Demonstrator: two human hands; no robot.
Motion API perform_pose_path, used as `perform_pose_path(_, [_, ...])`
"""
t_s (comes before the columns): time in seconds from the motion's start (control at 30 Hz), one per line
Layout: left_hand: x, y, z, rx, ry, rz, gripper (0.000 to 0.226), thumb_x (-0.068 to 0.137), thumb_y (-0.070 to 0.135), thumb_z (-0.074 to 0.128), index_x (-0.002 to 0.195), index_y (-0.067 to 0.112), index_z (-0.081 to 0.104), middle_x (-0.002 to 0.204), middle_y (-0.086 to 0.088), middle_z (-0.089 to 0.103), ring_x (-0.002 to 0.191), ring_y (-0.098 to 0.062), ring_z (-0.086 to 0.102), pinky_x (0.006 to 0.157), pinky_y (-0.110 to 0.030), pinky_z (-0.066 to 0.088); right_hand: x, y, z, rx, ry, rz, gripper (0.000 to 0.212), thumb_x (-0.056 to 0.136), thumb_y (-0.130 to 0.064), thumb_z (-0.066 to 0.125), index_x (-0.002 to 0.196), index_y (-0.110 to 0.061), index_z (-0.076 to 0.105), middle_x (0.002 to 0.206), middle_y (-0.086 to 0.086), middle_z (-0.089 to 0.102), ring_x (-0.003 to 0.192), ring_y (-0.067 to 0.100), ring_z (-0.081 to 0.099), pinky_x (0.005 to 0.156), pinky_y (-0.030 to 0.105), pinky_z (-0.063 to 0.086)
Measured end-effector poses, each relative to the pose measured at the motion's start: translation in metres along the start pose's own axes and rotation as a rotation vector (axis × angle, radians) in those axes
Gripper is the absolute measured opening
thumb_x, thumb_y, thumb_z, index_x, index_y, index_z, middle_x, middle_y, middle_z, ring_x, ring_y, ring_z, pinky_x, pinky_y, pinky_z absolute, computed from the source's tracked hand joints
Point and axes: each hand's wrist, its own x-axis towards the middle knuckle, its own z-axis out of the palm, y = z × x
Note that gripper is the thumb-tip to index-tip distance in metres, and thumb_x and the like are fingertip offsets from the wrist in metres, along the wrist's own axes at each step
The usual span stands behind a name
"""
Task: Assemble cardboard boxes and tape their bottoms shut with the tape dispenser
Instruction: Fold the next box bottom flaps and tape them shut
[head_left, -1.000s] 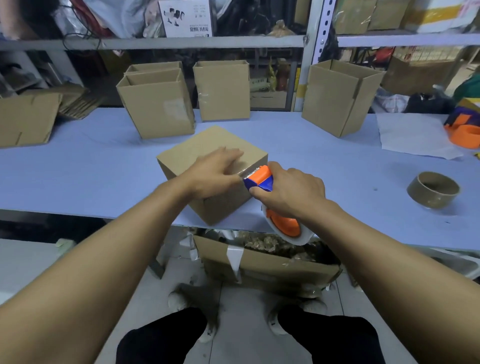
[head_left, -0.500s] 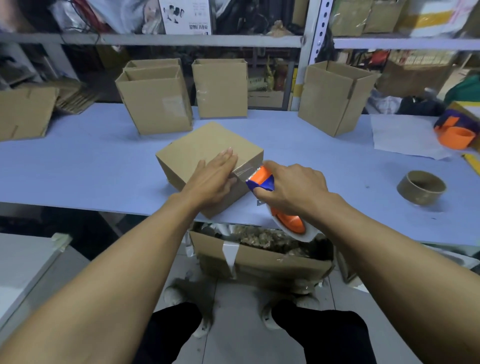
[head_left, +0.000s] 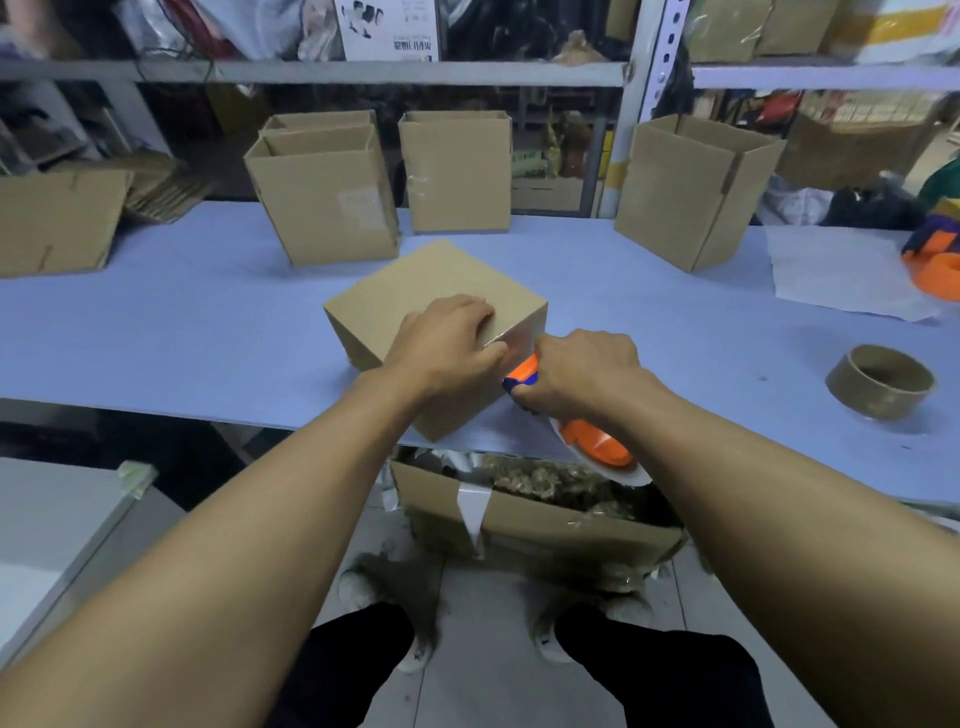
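Head view: we see our left hand lying on top of the cardboard box, fingers bent over the near right top edge and pressing there, thumb at the side; it presses rather than grasps. Our right hand is wrapped tight round the handle of the orange and blue tape dispenser, whose head meets the box's right face just below that same edge. The dispenser's roll end hangs past the table's front edge.

We count one box under our hands, standing cornerwise, its near corner just reaching the front edge of the blue table. Behind it stand four more assembled boxes with open tops: two close together, one behind the other, one just right of them, and one well apart at the right. One flattened carton leans at the far left. We count one empty tape core at the right, one sheet of paper beyond it, and one second orange dispenser, cut off by the picture's edge.

Open table surface lies wide to the left of the box, and between the box and the tape core. Under the table's edge sits one scrap carton full of waste, just ahead of our two feet.
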Motion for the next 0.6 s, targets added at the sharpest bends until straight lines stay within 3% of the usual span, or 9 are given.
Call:
perform_pose_path(0.1, [0.007, 0.003, 0.009, 0.014, 0.102, 0.004, 0.036, 0.084, 0.047, 0.055, 0.098, 0.014, 0.060, 0.095, -0.003, 0.054, 0.093, -0.028, 0.048, 0.073, -0.037, 0.038, 0.010, -0.010, -0.001, -0.002, -0.011, 0.000, 0.031, 0.087, -0.054, 0.049, 0.092, -0.025, 0.058, 0.083, 0.000, 0.057, 0.080, 0.025, 0.052, 0.069, 0.032, 0.037])
perform_pose_path(0.17, [0.009, 0.003, 0.014, 0.020, 0.147, 0.008, 0.034, 0.085, 0.043, 0.059, 0.098, 0.012, 0.061, 0.095, -0.005, 0.055, 0.093, -0.030, 0.048, 0.077, -0.041, 0.042, 0.014, -0.016, -0.001, -0.014, -0.026, -0.006, 0.025, 0.089, -0.048, 0.048, 0.090, -0.025, 0.056, 0.077, -0.001, 0.050, 0.082, 0.026, 0.053, 0.074, 0.033, 0.044])
perform_pose_path(0.3, [0.011, 0.004, 0.020, 0.040, 0.199, 0.009, 0.034, 0.085, 0.040, 0.060, 0.103, 0.011, 0.061, 0.101, -0.007, 0.056, 0.095, -0.031, 0.048, 0.080, -0.046, 0.044, 0.020, -0.022, -0.006, -0.042, -0.089, 0.008, 0.024, 0.088, -0.044, 0.052, 0.095, -0.022, 0.057, 0.087, 0.003, 0.052, 0.089, 0.029, 0.055, 0.086, 0.037, 0.049])
perform_pose_path(0.4, [0.011, 0.006, 0.023, 0.074, 0.202, 0.010, 0.035, 0.082, 0.035, 0.064, 0.109, 0.013, 0.058, 0.104, -0.005, 0.053, 0.096, -0.029, 0.045, 0.076, -0.041, 0.040, 0.025, -0.019, -0.010, 0.027, -0.165, 0.034, 0.026, 0.083, -0.045, 0.057, 0.096, -0.024, 0.063, 0.085, 0.001, 0.056, 0.085, 0.026, 0.054, 0.074, 0.034, 0.040])
perform_pose_path(0.5, [0.010, 0.008, 0.026, 0.101, 0.191, 0.017, 0.041, 0.080, 0.031, 0.065, 0.116, 0.015, 0.056, 0.109, -0.005, 0.050, 0.098, -0.029, 0.043, 0.076, -0.039, 0.037, 0.026, -0.014, -0.016, 0.106, -0.224, 0.047, 0.020, 0.082, -0.049, 0.056, 0.084, -0.030, 0.064, 0.079, -0.006, 0.061, 0.074, 0.015, 0.052, 0.063, 0.032, 0.031])
perform_pose_path(0.6, [0.009, 0.007, 0.026, 0.110, 0.192, 0.013, 0.046, 0.081, 0.032, 0.065, 0.123, 0.018, 0.054, 0.113, -0.005, 0.048, 0.100, -0.028, 0.042, 0.081, -0.039, 0.038, 0.025, -0.012, -0.021, 0.161, -0.270, 0.075, 0.024, 0.079, -0.053, 0.057, 0.076, -0.030, 0.065, 0.078, -0.004, 0.061, 0.072, 0.014, 0.050, 0.063, 0.032, 0.031])
